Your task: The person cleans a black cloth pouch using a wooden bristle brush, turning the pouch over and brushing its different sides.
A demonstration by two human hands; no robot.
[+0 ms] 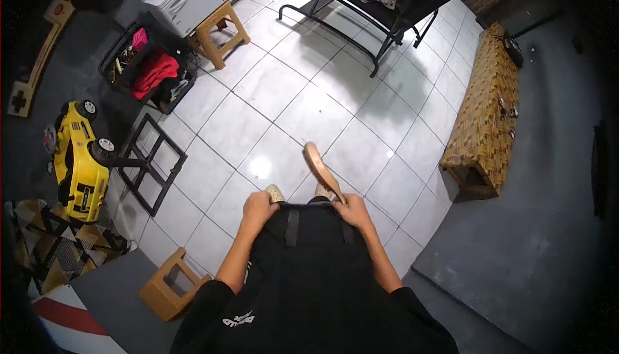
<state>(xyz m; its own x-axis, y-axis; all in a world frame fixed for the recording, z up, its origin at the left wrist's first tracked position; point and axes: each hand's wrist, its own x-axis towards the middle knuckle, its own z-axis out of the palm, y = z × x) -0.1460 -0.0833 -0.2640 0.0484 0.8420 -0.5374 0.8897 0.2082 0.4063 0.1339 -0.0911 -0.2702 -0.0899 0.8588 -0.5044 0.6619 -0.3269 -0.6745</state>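
My right hand (352, 212) is closed around the handle of a long, curved wooden brush (322, 168), whose head points up and away over the floor. Any bristles are hard to make out from above. With my left hand (259, 209), fingers curled, I grip the upper left corner of a black cloth item (316, 225) with strap-like strips. It is spread in front of my body, and its right corner lies against my right hand. Where the cloth ends and my black shirt begins is unclear. My feet in pale patterned footwear (275, 193) show just beyond the cloth's edge.
White floor tiles stretch ahead. At left are a yellow toy car (80, 167), a black frame (151, 164), a rack with clothes (151, 73) and a brown stool (174, 286). A black metal seat frame (361, 25) stands ahead, a woven box (487, 109) at right.
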